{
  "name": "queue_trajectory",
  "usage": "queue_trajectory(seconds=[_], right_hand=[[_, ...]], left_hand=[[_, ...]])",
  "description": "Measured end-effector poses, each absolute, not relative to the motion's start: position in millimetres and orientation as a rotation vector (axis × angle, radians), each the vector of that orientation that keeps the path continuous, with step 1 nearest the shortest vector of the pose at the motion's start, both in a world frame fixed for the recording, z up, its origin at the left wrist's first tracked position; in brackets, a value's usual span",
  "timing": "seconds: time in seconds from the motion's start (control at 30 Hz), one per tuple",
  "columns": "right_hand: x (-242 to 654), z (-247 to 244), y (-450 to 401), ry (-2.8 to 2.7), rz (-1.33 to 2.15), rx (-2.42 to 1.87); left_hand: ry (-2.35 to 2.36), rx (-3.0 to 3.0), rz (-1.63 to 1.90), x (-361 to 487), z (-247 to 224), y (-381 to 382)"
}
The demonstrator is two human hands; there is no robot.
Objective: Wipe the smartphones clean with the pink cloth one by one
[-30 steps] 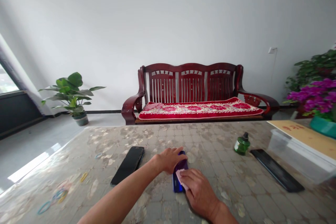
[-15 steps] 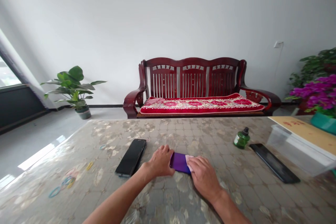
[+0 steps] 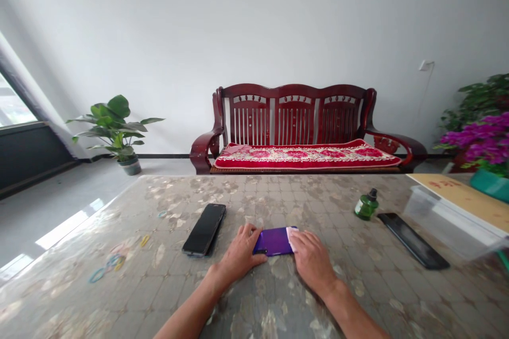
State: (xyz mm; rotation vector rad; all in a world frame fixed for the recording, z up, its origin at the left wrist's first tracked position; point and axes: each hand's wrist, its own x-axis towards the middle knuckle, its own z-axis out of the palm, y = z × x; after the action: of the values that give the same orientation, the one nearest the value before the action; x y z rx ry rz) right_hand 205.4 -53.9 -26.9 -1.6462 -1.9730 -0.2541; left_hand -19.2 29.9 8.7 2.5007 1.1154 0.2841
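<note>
A purple phone (image 3: pixel 274 241) lies crosswise on the patterned tablecloth (image 3: pixel 246 296), its camera side up. My left hand (image 3: pixel 240 254) grips its left end between thumb and fingers. At the phone's right end, my right hand (image 3: pixel 312 257) is closed on a small pale pink cloth (image 3: pixel 292 237) that rests against the purple surface. A dark phone (image 3: pixel 204 229), apparently on top of another flat item, lies left of my left hand.
Coloured rubber bands (image 3: pixel 107 267) lie at the left. To the right are a green bottle (image 3: pixel 366 205), a long black phone (image 3: pixel 413 241) and a clear plastic box (image 3: pixel 445 222) under a tan board (image 3: pixel 461 196). Beyond the table stands a wooden bench (image 3: pixel 294 116).
The purple phone has turned slightly, and its camera corner now shows by my left thumb. My right hand and the cloth remain at its right end. The view has shifted a little.
</note>
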Motion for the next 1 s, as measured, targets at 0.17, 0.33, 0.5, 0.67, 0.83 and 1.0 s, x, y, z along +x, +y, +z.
queue_trajectory(seconds=[0.17,0.33,0.5,0.67,0.83,1.0], right_hand=[[184.5,-22.1,-58.8,-2.095,-0.145,-1.486],[199.1,-26.1,-59.3,-1.976,-0.230,-1.631],[198.9,-29.4,-60.6,-1.969,-0.279,-1.629],[181.9,-26.7,-63.9,-2.074,-0.196,-1.517],[204.9,-24.7,-58.6,-2.005,-0.224,-1.737],[203.7,-20.8,-46.9,-2.020,-0.232,-1.855]], left_hand=[[1.126,2.475,0.382,-19.1,0.9,25.8],[1.145,2.453,0.444,-19.0,-2.3,25.3],[1.150,2.440,0.485,-17.9,-4.3,24.8],[1.148,2.430,0.521,-16.8,-5.1,25.5],[1.161,2.426,0.511,-16.2,-6.1,26.8],[1.162,2.418,0.511,-15.9,-7.4,28.0]])
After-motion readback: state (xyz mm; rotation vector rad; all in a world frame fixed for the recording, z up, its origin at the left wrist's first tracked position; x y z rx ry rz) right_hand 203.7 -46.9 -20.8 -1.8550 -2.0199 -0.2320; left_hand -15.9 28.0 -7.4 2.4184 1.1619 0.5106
